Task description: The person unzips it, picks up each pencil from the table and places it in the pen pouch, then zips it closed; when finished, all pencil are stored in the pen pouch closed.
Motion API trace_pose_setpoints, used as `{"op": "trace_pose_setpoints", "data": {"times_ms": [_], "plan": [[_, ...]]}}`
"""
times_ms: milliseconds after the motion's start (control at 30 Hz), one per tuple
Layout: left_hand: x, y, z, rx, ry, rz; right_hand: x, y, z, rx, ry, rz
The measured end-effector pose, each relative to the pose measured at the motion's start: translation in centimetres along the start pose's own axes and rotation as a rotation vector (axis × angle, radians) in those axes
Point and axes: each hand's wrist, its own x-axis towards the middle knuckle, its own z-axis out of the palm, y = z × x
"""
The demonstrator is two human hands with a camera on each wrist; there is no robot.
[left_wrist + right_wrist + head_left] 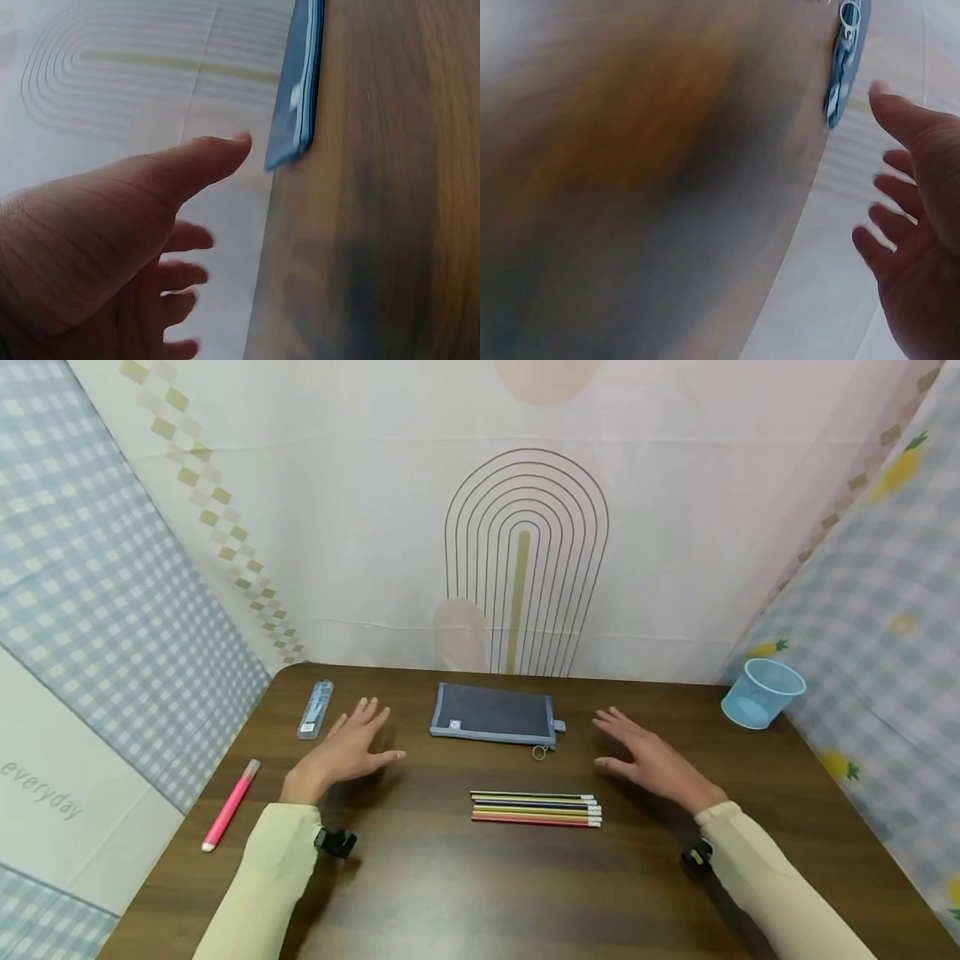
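Note:
My left hand [343,755] hovers over the left half of the table, fingers spread and holding nothing. Just beyond its fingertips lies a narrow, clear blue case [315,710]. On the other side, my right hand [651,760] is likewise spread, palm down, with nothing in it. Between the hands, toward the back, a dark blue zip pouch [495,712] lies flat with a ring on its zip. The left wrist view shows the pouch [289,112] past my thumb. Nearer to me, several pencils [536,809] lie side by side in a row, eraser ends to the right.
A pink marker [230,807] with a clear cap end lies by the table's left edge. At the back right corner stands a light blue plastic cup [762,693]. Hanging cloth [360,568] borders the brown table [465,893] behind and at both sides.

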Motion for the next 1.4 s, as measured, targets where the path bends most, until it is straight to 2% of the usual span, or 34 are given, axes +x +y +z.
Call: {"op": "trace_pose_setpoints", "data": {"times_ms": [167,300,433,567,633,800,967,1100,1233,1300,1400], "plan": [[1.0,1.7,0.1,0.000,-0.074,0.082,3.4,-1.2,0.6,-0.019,-0.090,-0.160],[1.9,3.0,0.3,0.010,-0.089,0.165,5.2,-1.5,0.9,-0.066,-0.116,-0.242],[2.7,4.2,0.6,0.014,-0.104,0.223,6.4,-1.7,1.0,-0.087,-0.144,-0.278],[3.6,5.4,1.0,0.002,-0.125,0.252,7.3,-1.7,1.3,-0.112,-0.181,-0.287],[4.2,6.0,1.3,0.001,-0.133,0.289,7.7,-1.8,1.4,-0.118,-0.189,-0.288],[5.4,7.3,1.9,0.014,-0.150,0.389,8.2,-2.2,2.0,-0.129,-0.173,-0.329],[5.8,8.6,2.4,-0.003,-0.144,0.422,8.2,-2.6,2.7,-0.105,-0.124,-0.322],[6.0,9.9,3.2,-0.078,-0.078,0.406,7.9,-3.0,2.9,-0.079,-0.040,-0.284],[6.6,11.4,4.4,-0.192,0.074,0.369,7.7,-4.1,2.7,-0.021,0.054,-0.279],[6.8,12.3,5.1,-0.248,0.147,0.320,7.6,-4.7,2.6,0.009,0.094,-0.287],[6.9,13.3,6.1,-0.314,0.214,0.220,7.7,-5.6,2.5,0.063,0.138,-0.296]]}}
